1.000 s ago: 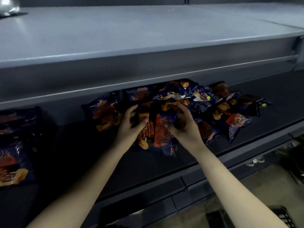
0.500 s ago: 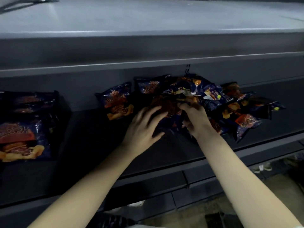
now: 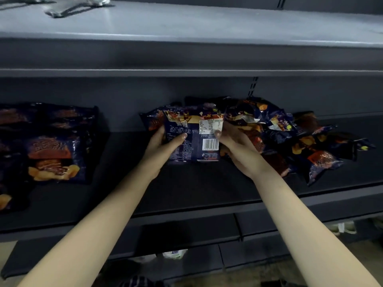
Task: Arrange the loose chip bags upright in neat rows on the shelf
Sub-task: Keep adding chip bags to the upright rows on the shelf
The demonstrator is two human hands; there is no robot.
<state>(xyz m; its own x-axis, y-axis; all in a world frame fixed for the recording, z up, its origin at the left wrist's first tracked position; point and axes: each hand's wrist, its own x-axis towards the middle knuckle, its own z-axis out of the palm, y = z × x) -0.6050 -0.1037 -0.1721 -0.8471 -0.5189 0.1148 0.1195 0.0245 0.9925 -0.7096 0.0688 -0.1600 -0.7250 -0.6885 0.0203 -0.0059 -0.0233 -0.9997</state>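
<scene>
I have a chip bag [image 3: 192, 137] between both hands, its back turned toward me so the barcode and the white label face up at me. My left hand [image 3: 163, 146] is closed on its left edge, thumb lying across the printed back panel; my right hand [image 3: 236, 148] is closed on the right edge, thumb pressed by the white label just above the barcode. The bag stands roughly upright, its bottom seam at or just above the dark shelf [image 3: 186, 189]; I cannot tell whether it touches.

Just beside my right hand, a heap of loose bags [image 3: 290, 137] sprawls across the shelf in a jumble, lying tilted and overlapping, reaching from the back panel toward the front lip. Behind the bag I hold, another bag [image 3: 151, 121] peeks out at its left. Well apart on the left, a group of bags [image 3: 51, 146] stands with fronts facing me, tightly side by side.

The shelf is matte, dark grey metal with a raised front edge. Above it runs an upper shelf [image 3: 186, 23], paler and catching the light, with something silvery [image 3: 56, 11] at its far left. A slotted upright [image 3: 253, 85] shows in the back wall. Below, a lower shelf level [image 3: 186, 237] and a bit of tan floor [image 3: 269, 272] are visible, dim and cluttered.
</scene>
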